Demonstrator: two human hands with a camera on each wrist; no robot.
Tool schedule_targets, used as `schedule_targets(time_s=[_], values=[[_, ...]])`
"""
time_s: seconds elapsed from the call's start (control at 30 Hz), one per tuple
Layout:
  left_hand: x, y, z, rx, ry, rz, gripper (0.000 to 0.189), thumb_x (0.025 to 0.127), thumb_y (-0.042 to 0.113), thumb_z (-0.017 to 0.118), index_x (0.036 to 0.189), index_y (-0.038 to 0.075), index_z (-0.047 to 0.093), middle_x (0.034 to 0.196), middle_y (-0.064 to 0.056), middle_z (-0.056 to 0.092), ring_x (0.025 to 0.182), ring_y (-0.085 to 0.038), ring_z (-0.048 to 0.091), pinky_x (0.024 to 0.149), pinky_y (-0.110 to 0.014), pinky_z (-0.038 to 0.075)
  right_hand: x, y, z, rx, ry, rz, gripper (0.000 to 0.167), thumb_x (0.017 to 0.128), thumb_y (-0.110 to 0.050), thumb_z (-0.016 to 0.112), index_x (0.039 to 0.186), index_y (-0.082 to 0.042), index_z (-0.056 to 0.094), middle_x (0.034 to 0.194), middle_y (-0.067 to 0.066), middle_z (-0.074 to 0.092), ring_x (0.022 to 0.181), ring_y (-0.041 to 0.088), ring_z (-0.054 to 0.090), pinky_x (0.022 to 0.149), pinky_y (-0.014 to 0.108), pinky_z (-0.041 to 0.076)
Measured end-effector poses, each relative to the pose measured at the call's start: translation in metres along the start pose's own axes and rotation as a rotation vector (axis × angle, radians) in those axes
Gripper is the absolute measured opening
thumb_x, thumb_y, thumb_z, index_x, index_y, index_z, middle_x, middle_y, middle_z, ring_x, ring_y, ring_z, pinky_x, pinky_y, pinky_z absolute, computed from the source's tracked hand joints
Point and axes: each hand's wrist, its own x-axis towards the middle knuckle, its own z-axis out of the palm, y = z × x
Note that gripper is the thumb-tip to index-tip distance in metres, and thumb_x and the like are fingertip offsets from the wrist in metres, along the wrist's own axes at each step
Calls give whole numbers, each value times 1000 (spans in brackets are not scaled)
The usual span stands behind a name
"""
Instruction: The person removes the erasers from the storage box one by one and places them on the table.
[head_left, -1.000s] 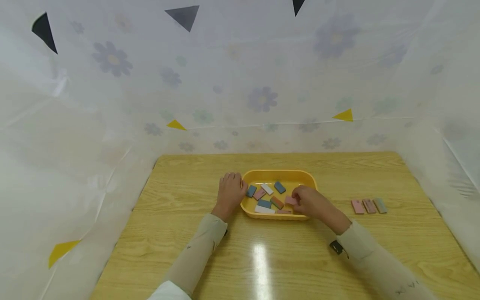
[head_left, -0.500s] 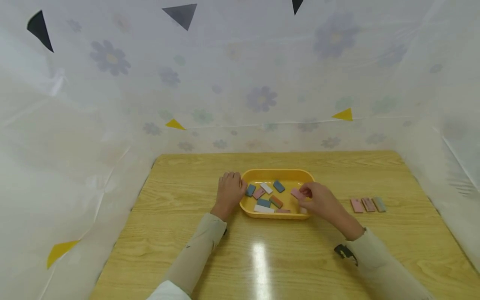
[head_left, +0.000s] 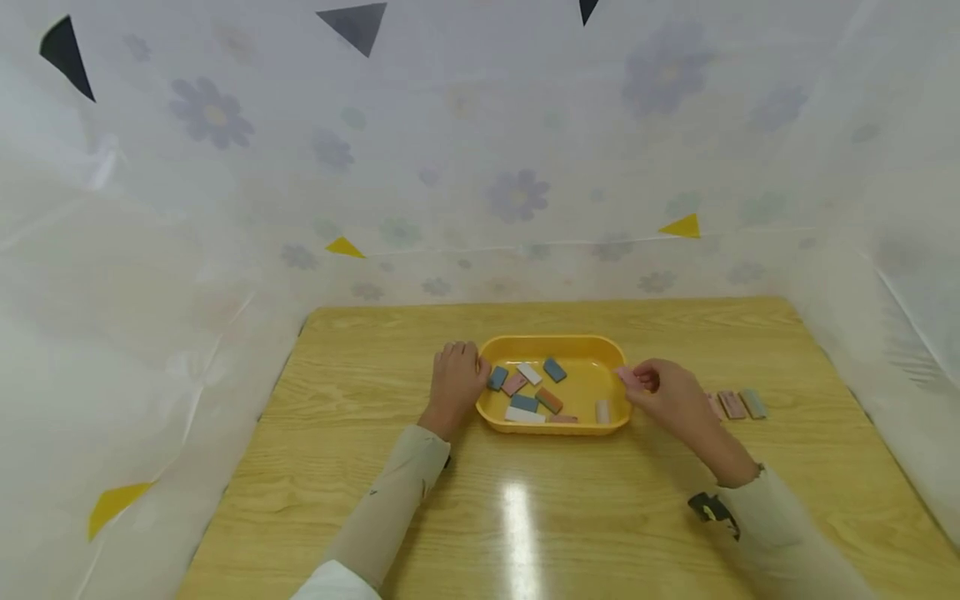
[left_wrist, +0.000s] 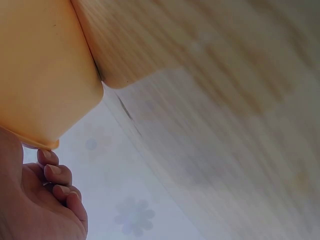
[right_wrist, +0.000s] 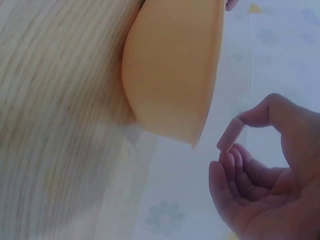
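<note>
My left hand (head_left: pixel 455 383) grips the left end of a yellow plastic tray (head_left: pixel 551 338); in the left wrist view its curled fingers (left_wrist: pixel 57 175) lie at the rim. Thumb and fingertips of my right hand (head_left: pixel 672 398) pinch a small pink rectangular block (head_left: pixel 627 377), held up at the tray's right rim. The right wrist view has this block (right_wrist: pixel 231 135) edge-on, beside the outer wall of the tray (right_wrist: pixel 175 65). Inside the tray lie several similar blocks: blue (head_left: pixel 555 369), white (head_left: pixel 528 372), orange and green (head_left: pixel 549 401), and a pale one (head_left: pixel 603 412).
Right of the tray on the wooden table (head_left: pixel 360 500), a short row holds a pink block (head_left: pixel 715 407) partly behind my hand, a patterned pinkish block (head_left: pixel 732 405) and a grey-green block (head_left: pixel 753 403). Whitish flowered sheeting (head_left: pixel 450 150) encloses the table's back and sides.
My right hand has lifted the pink block from inside the tray and carried it right to the rim, uncovering a pale block. My left hand keeps its hold.
</note>
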Motion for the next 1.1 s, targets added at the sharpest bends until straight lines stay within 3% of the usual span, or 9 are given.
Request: schedule_targets(time_s=[0.23, 0.67, 0.93, 1.1], values=[[0, -2, 1, -8, 12, -3, 19, 90, 27, 46, 77, 14, 47, 74, -1, 45, 71, -19, 39, 67, -34, 32, -6, 11, -9, -42, 65, 85, 44, 85, -39, 64, 97, 3, 61, 86, 16, 61, 75, 26, 57, 66, 43, 48], [1, -1, -1, -13, 4, 7, 21, 91, 27, 45, 75, 15, 44, 72, 0, 42, 70, -19, 38, 65, -34, 29, -23, 40, -13, -81, 72, 172, 49, 86, -39, 62, 96, 8, 61, 85, 21, 63, 71, 28, 59, 63, 43, 47], [0, 0, -2, -2, -9, 4, 21, 91, 27, 43, 75, 14, 43, 72, 0, 42, 70, -19, 38, 65, -34, 29, -29, 54, -10, -95, 81, 162, 35, 85, -22, 63, 87, 13, 61, 75, 22, 62, 60, 23, 56, 54, 38, 47], [0, 0, -1, -7, -16, 0, 21, 92, 27, 45, 75, 15, 43, 71, 0, 41, 70, -19, 37, 66, -34, 29, -29, 62, -5, -120, 107, 135, 30, 83, -17, 62, 81, 13, 61, 72, 23, 61, 60, 26, 57, 55, 41, 47]])
